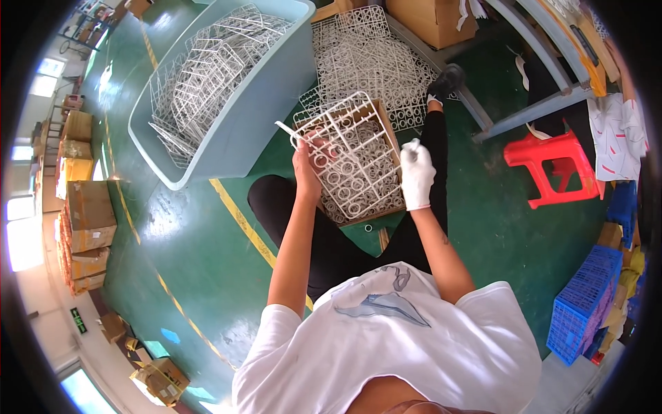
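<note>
My bare left hand (307, 171) is closed on the left edge of a white plastic sprue frame (369, 181), a flat grid with small rings in it. The frame is held tilted over an open cardboard box (389, 127) between my legs. Many loose white rings (336, 211) lie in the box, partly hidden by the frame. My right hand (418, 178), in a white glove, is closed just beside the frame's right edge. What its fingers hold, if anything, is hidden.
A large pale blue tub (258, 114) full of bare white grids (214, 83) stands at the left. Beyond the box lie stacked ring-filled frames (355, 52). To the right are a red stool (552, 165) and a metal table leg (527, 114). One ring (368, 228) lies on the green floor.
</note>
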The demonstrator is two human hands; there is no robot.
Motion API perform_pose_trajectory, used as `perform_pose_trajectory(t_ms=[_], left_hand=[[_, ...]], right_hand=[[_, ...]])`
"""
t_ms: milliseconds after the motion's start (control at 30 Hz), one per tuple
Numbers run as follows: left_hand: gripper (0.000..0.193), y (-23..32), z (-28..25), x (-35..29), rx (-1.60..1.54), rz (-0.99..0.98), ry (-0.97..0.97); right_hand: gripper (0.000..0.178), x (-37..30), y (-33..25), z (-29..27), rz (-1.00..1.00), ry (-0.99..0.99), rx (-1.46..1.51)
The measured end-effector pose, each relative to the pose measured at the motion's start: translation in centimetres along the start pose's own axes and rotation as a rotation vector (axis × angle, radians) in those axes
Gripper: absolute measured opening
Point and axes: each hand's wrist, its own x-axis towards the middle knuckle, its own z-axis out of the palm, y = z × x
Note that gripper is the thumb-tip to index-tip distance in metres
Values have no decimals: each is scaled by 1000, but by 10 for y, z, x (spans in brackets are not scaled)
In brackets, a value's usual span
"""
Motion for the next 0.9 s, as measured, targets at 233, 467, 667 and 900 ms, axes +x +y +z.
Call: perform_pose_trajectory(t_ms=[233, 467, 667, 900], left_hand=[[56, 17, 20, -23, 183, -66, -241], [44, 72, -7, -13, 588, 35, -253], [34, 97, -18, -15, 1132, 370, 4], [32, 100, -33, -24, 547, 339, -52]], right_hand=[[23, 15, 10, 8, 494, -418, 507], [28, 35, -1, -29, 424, -227, 547], [28, 49, -4, -46, 426, -162, 586], [26, 48, -9, -40, 459, -187, 643]])
